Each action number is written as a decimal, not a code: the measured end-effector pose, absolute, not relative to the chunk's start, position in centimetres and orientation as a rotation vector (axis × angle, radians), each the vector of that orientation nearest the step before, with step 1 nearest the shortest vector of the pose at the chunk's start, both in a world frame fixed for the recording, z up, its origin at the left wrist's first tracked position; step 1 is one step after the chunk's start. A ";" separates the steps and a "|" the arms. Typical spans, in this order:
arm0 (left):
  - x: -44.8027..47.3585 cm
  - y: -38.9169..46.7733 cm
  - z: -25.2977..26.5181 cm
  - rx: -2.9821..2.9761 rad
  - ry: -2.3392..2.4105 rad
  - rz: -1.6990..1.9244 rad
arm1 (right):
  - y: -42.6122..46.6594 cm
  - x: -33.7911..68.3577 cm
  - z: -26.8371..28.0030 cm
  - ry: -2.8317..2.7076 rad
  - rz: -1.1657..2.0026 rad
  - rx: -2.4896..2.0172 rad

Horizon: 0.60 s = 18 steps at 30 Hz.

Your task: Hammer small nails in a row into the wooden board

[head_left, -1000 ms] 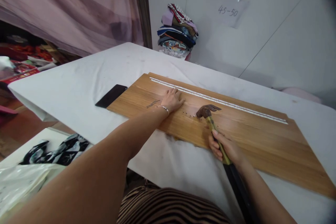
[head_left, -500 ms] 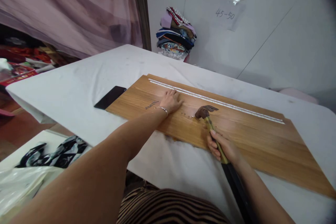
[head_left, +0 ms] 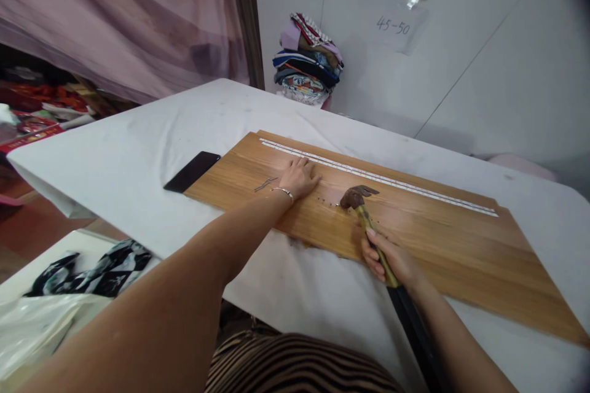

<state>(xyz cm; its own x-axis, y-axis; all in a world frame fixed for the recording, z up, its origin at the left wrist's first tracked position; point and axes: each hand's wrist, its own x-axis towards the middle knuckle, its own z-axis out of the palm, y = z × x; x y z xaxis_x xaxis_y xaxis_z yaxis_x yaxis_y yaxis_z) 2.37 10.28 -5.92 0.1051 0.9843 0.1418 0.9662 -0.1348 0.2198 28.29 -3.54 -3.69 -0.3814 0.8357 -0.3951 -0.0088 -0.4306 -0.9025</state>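
Observation:
My right hand point(head_left: 386, 254) is wrapped round the handle of a claw hammer point(head_left: 364, 215). The hammer's rusty head is low over the wooden board point(head_left: 461, 258), at the end of a short row of nails point(head_left: 327, 201) standing in it; whether it touches the last one I cannot tell. My left hand point(head_left: 298, 178) lies flat on the board with its fingers stretched out, left of that row. Beside its wrist a few loose nails point(head_left: 265, 183) lie on the wood. Two white measuring strips point(head_left: 378, 177) run along the board's far side.
The board rests on a table with a white cloth point(head_left: 138, 135). A black flat device point(head_left: 193, 172) touches its left end. Folded clothes point(head_left: 308, 61) are stacked by the wall behind. A patterned cloth point(head_left: 92, 273) and plastic bag point(head_left: 41, 325) lie at lower left.
The whole view has shifted very slightly. Both hands and the hammer keep nearly the same place on the board.

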 end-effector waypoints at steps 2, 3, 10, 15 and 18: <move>2.4 10.3 -5.9 2.280 2.014 0.399 | -3.6 28.3 -3.7 -1.159 1.869 -1.236; 2.4 10.3 -5.9 2.281 2.012 0.402 | -3.6 28.3 -3.6 -1.150 1.867 -1.231; 2.4 10.3 -5.9 2.283 2.016 0.386 | -3.5 28.3 -3.6 -1.178 1.876 -1.222; 2.4 10.2 -5.8 2.274 2.025 0.388 | -3.5 28.3 -3.8 -1.166 1.862 -1.227; 2.4 10.3 -5.9 2.279 2.028 0.381 | -3.6 28.3 -3.7 -1.163 1.855 -1.231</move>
